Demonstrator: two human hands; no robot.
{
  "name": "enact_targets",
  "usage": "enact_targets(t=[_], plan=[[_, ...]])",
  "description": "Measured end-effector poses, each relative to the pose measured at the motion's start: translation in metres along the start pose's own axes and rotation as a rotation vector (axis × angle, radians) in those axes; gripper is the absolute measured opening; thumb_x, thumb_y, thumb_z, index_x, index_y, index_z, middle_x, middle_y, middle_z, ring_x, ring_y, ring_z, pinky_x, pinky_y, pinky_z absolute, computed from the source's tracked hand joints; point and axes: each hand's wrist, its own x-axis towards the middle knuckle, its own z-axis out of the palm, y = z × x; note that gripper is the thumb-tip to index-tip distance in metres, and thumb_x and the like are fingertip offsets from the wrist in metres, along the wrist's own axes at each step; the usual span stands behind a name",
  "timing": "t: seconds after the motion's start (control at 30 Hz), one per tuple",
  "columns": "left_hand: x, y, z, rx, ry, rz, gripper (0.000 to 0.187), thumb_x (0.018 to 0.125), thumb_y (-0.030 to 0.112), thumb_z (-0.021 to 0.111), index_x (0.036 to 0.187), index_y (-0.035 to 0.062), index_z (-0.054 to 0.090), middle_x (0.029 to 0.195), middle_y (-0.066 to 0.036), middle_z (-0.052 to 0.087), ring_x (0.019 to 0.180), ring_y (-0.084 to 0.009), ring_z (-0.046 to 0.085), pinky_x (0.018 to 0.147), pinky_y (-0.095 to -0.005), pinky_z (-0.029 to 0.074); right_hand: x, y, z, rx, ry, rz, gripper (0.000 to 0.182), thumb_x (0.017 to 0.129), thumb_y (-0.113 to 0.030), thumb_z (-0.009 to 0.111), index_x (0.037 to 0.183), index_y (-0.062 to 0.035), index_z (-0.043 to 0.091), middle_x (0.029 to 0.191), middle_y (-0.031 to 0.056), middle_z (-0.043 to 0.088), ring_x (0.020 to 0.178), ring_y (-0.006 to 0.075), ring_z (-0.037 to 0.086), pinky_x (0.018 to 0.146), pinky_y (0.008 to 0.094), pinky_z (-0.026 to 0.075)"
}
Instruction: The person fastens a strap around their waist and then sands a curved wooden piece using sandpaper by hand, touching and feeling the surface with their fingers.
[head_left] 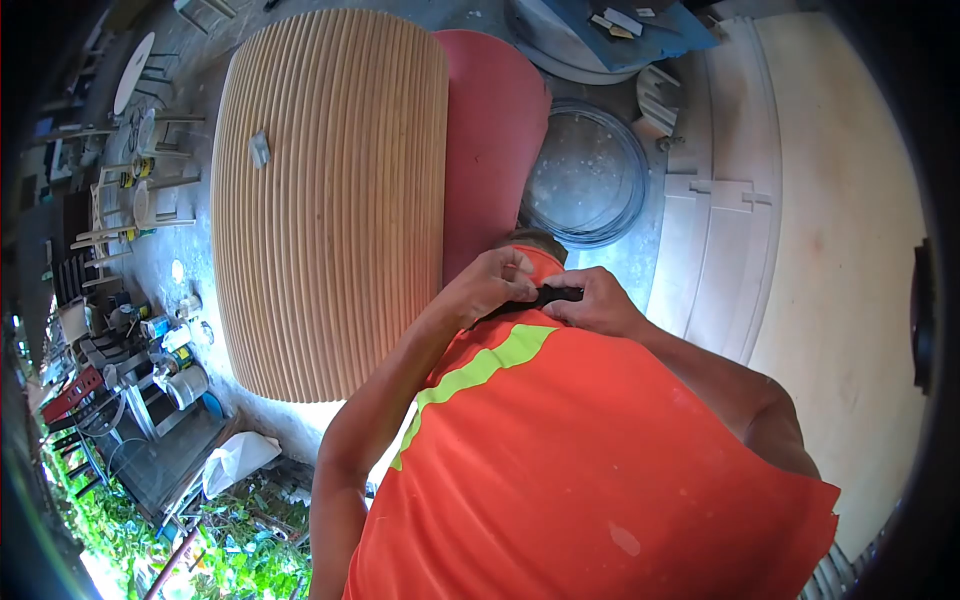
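Note:
Both hands meet low at the front of my orange shirt (590,430), which has a yellow-green stripe across it. My left hand (483,288) is closed, its fingers pinched at the left part of a black strap-like piece (558,295). On the other side, my right hand (600,303) grips the right end of that piece between thumb and curled fingers. The fingers and shirt folds hide much of the black piece. Just beyond the hands, a small dark brown shape (538,240) shows past a bit of orange cloth.
A large slatted wooden panel (325,200) lies ahead to the left, overlapping a red panel (490,130). Coiled wire (640,190) rests on the floor. Long pale boards (840,270) extend along the right. Stools (150,205), cans (187,385) and green plants (240,550) are at left.

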Motion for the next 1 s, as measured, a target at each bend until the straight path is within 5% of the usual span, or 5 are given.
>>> enact_targets(t=[0.1, 0.3, 0.8, 0.93, 1.0], plan=[[0.009, -0.008, -0.001, -0.042, 0.0, 0.048, 0.026, 0.089, -0.005, 0.071, 0.109, -0.001, 0.056, 0.089, -0.007, 0.068, 0.083, -0.0141, 0.068, 0.075, -0.0265, 0.055, 0.006, 0.003, 0.002, 0.019, 0.001, -0.023, 0.029, 0.084, -0.008, 0.076, 0.112, 0.0026, 0.076, 0.084, 0.0058, 0.072, 0.075, 0.0094, 0.062, 0.071, 0.0283, 0.05], [0.009, -0.008, -0.006, -0.007, -0.1, 0.056, 0.017, 0.09, -0.003, 0.071, 0.102, 0.0007, 0.061, 0.087, -0.004, 0.067, 0.08, -0.0108, 0.065, 0.073, -0.0237, 0.053, 0.018, 0.0, -0.006, -0.111, -0.033, -0.047, 0.027, 0.08, -0.016, 0.079, 0.1, 0.0021, 0.076, 0.077, 0.0071, 0.072, 0.068, 0.0112, 0.065, 0.067, 0.0306, 0.05], [0.003, -0.008, -0.041, -0.007, -0.182, -0.066, 0.018, 0.092, 0.003, 0.074, 0.107, 0.0032, 0.065, 0.091, -0.002, 0.071, 0.083, -0.0087, 0.069, 0.075, -0.0229, 0.056, 0.017, -0.003, -0.01, -0.125, -0.067, -0.078, 0.021, 0.084, -0.011, 0.078, 0.099, 0.0028, 0.071, 0.075, 0.0047, 0.068, 0.063, 0.0116, 0.059, 0.061, 0.0291, 0.046], [0.004, -0.008, -0.028, -0.097, -0.108, -0.019, 0.02, 0.091, 0.003, 0.075, 0.107, 0.0033, 0.064, 0.091, -0.003, 0.072, 0.078, -0.0097, 0.068, 0.068, -0.0225, 0.054, 0.016, -0.011, -0.01, -0.033, -0.079, 0.028, 0.02, 0.083, -0.012, 0.078, 0.095, 0.0022, 0.071, 0.074, 0.0038, 0.066, 0.065, 0.0112, 0.059, 0.061, 0.03, 0.046], [0.004, -0.009, -0.021, -0.131, -0.013, 0.013, 0.02, 0.09, 0.002, 0.075, 0.106, 0.0026, 0.063, 0.09, -0.005, 0.073, 0.072, -0.0108, 0.067, 0.061, -0.023, 0.05, 0.023, -0.005, -0.008, -0.164, -0.076, -0.099, 0.019, 0.083, -0.013, 0.078, 0.092, 0.0019, 0.07, 0.073, 0.0037, 0.065, 0.062, 0.0102, 0.058, 0.059, 0.0286, 0.045]])
